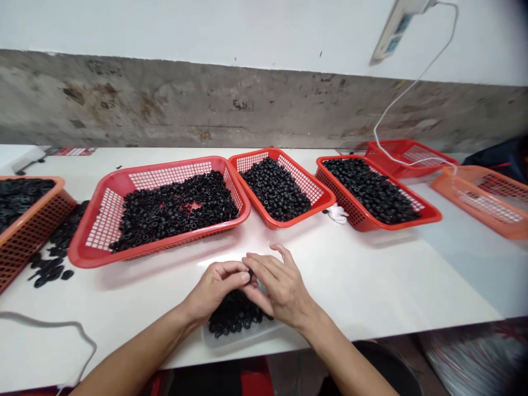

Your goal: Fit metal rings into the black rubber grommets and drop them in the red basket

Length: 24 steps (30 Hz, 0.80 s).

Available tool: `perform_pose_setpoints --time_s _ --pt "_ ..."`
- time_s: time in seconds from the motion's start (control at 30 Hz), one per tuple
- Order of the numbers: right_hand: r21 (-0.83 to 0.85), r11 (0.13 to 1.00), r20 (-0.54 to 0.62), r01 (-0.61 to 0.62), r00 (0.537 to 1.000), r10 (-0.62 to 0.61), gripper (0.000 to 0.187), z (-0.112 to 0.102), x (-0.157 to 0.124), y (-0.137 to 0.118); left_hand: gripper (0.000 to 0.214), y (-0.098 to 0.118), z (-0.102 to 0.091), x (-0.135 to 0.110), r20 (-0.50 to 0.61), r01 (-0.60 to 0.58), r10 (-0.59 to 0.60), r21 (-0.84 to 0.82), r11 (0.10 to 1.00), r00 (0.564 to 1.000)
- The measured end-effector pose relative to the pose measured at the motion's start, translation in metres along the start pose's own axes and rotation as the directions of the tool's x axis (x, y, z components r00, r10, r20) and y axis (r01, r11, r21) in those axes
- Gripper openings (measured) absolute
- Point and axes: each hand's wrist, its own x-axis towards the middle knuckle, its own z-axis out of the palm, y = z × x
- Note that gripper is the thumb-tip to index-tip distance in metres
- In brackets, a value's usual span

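My left hand (pixel 216 289) and my right hand (pixel 278 286) meet over a clear shallow tray (pixel 243 336) of small black rubber rings (pixel 233 316) at the table's near edge. The fingertips of both hands pinch together around a small black piece at about the point where they touch; the piece is mostly hidden. The left hand's fingers are curled. On the right hand the fingers are partly stretched, with thumb and forefinger closed on the piece.
Three red baskets (pixel 103 220) (pixel 317 192) (pixel 424 209) filled with black rings stand across the white table (pixel 371 275). An orange basket (pixel 28 225) with rings is at left, loose rings (pixel 51 264) beside it. Empty red (pixel 408 148) and orange (pixel 487 198) baskets stand right. A white cable (pixel 49 324) lies near left.
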Motion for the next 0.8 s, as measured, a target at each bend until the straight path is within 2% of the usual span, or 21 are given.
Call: perform_pose_setpoints --time_s 0.13,0.43,0.8 --pt "-0.057 0.998 -0.049 -0.008 0.999 0.005 0.031 0.007 -0.004 -0.003 0.018 -0.002 -0.001 0.0 -0.01 -0.019 0.019 0.035 0.999 1.0" --pt "-0.029 0.999 -0.115 0.033 0.993 -0.036 0.036 0.015 -0.007 -0.002 0.022 -0.001 -0.002 0.0 0.027 -0.024 0.023 0.067 0.997 0.999" --pt "-0.017 1.0 -0.059 0.005 0.998 -0.006 0.035 0.007 -0.004 -0.002 0.024 0.0 -0.001 0.0 0.064 -0.028 0.029 -0.01 1.0 0.998"
